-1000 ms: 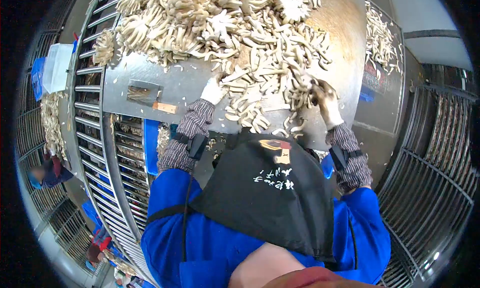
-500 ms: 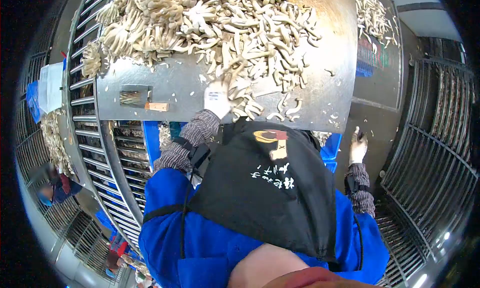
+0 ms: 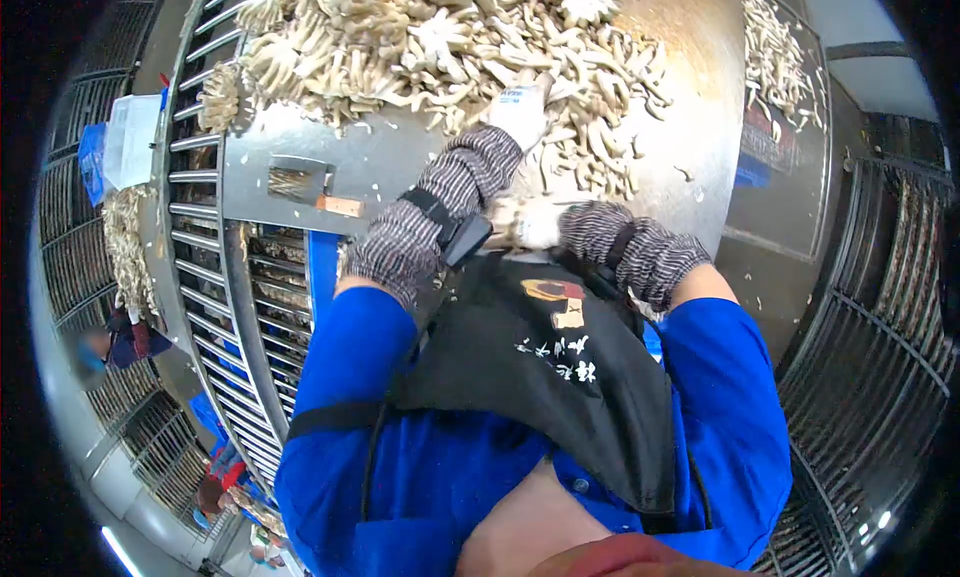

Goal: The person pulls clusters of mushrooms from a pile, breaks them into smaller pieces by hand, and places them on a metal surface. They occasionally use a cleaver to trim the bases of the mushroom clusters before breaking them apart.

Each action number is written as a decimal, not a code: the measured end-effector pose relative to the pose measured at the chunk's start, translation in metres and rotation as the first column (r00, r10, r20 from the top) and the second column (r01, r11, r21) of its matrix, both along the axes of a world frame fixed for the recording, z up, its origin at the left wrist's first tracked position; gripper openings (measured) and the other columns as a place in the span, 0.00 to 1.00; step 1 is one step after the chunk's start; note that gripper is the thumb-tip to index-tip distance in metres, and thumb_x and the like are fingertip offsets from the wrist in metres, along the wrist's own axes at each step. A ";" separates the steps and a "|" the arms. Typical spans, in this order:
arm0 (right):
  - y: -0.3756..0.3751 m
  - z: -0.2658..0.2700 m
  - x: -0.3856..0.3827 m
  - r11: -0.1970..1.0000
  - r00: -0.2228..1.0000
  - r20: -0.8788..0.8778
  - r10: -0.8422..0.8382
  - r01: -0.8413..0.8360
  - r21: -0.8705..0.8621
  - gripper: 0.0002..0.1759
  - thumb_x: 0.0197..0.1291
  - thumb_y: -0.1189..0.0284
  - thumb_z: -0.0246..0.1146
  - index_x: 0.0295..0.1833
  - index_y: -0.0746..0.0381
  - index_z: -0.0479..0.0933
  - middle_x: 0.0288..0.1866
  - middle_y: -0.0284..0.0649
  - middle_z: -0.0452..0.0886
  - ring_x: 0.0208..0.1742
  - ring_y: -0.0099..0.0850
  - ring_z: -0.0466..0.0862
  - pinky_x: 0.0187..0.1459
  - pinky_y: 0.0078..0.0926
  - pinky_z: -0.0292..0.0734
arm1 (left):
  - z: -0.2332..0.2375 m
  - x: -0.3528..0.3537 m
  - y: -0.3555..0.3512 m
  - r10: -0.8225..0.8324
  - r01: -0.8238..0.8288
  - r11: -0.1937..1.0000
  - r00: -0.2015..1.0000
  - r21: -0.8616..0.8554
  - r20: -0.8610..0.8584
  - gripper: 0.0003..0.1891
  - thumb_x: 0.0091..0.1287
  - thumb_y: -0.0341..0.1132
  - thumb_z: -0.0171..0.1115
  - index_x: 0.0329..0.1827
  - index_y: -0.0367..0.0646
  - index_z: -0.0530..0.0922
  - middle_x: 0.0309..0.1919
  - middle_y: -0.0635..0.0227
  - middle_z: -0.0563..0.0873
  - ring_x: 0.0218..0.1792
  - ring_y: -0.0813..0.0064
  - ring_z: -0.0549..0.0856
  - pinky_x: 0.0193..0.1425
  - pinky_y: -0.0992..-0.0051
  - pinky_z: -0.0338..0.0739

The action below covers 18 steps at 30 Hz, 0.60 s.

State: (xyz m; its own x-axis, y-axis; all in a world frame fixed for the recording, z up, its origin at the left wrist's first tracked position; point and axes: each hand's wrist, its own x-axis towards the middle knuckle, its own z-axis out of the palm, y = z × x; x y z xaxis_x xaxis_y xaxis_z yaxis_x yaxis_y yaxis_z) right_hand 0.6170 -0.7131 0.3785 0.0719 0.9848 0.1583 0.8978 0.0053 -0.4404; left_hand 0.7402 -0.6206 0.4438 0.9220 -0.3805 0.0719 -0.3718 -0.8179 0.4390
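Note:
A heap of pale, long-stemmed mushrooms (image 3: pixel 375 52), some in clusters and many loose, covers the far part of the metal table (image 3: pixel 255 192). In a white glove, my left hand (image 3: pixel 519 113) reaches into the loose mushrooms, its fingers stretched forward among the stems. Closer to my body, my right hand (image 3: pixel 537 225), also gloved, lies across the near table edge just above my black apron (image 3: pixel 470 352). Its fingers point left and are smeared by motion. Loose mushrooms lie between and beside the two hands.
A flat brush (image 3: pixel 295 182) with a wooden handle lies at the table's left. Metal railings (image 3: pixel 195 212) run along that side. More mushrooms (image 3: pixel 775 52) lie on a surface to the right. Blue crate edges show below the table. Other people (image 3: pixel 125 337) are at the far left.
My right hand has come in from the right side to the near table edge. My left hand has moved forward and right over the mushrooms. The view has shifted slightly.

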 end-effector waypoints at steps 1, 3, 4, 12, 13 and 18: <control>-0.014 -0.014 0.012 0.986 0.982 -0.095 -0.164 0.166 0.017 0.20 0.62 0.67 0.51 0.58 0.59 0.74 0.51 0.42 0.76 0.57 0.36 0.75 0.63 0.33 0.69 | 0.023 0.002 0.006 0.060 -0.063 0.998 0.989 -0.020 -0.133 0.28 0.62 0.53 0.60 0.57 0.39 0.76 0.42 0.49 0.85 0.48 0.52 0.83 0.54 0.59 0.76; -0.039 -0.027 0.060 0.888 0.894 -0.131 -0.428 0.390 -0.241 0.14 0.59 0.70 0.55 0.50 0.55 0.78 0.54 0.42 0.77 0.60 0.33 0.74 0.57 0.35 0.71 | 0.036 0.004 0.030 0.186 -0.211 0.977 0.925 -0.041 -0.330 0.30 0.62 0.56 0.60 0.55 0.39 0.79 0.45 0.50 0.85 0.47 0.53 0.84 0.53 0.60 0.77; -0.059 -0.008 0.073 0.858 0.848 0.134 -0.512 0.499 0.121 0.16 0.58 0.69 0.56 0.52 0.57 0.78 0.58 0.44 0.76 0.62 0.38 0.73 0.57 0.38 0.71 | 0.019 0.005 0.047 0.235 -0.264 0.962 0.929 -0.068 -0.286 0.30 0.62 0.57 0.61 0.56 0.40 0.79 0.43 0.51 0.86 0.44 0.52 0.85 0.49 0.60 0.78; 0.005 0.049 0.159 0.647 0.645 -0.057 -0.762 0.759 -0.072 0.24 0.66 0.53 0.55 0.54 0.62 0.74 0.47 0.50 0.79 0.46 0.44 0.82 0.46 0.43 0.76 | -0.056 0.015 0.163 0.707 -0.679 0.672 0.707 -0.296 -0.013 0.22 0.63 0.20 0.52 0.63 0.32 0.71 0.55 0.55 0.80 0.56 0.64 0.80 0.56 0.73 0.79; 0.029 0.051 0.169 0.605 0.607 -0.036 -0.794 0.783 -0.144 0.24 0.65 0.53 0.56 0.52 0.63 0.75 0.43 0.50 0.81 0.44 0.44 0.83 0.44 0.43 0.76 | -0.056 0.021 0.163 0.637 -0.602 0.655 0.765 -0.457 -0.095 0.23 0.63 0.20 0.51 0.63 0.33 0.71 0.55 0.54 0.80 0.57 0.61 0.80 0.58 0.70 0.77; 0.098 0.015 0.205 0.419 0.404 -0.111 -0.908 0.871 -0.255 0.23 0.60 0.55 0.60 0.45 0.66 0.77 0.33 0.54 0.82 0.39 0.49 0.83 0.40 0.45 0.78 | -0.019 0.053 0.148 0.527 -0.504 0.838 0.846 -0.209 0.074 0.32 0.57 0.28 0.59 0.68 0.46 0.67 0.52 0.47 0.77 0.52 0.46 0.77 0.59 0.56 0.72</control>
State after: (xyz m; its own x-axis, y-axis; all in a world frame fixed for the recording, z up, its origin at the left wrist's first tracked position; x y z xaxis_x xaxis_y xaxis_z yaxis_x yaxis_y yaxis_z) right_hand 0.8222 -0.6148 0.3930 0.9312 0.3485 -0.1069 0.2450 -0.8155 -0.5243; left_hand 0.7935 -0.4729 0.4249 0.9597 0.1774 0.2181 0.0219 -0.8206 0.5711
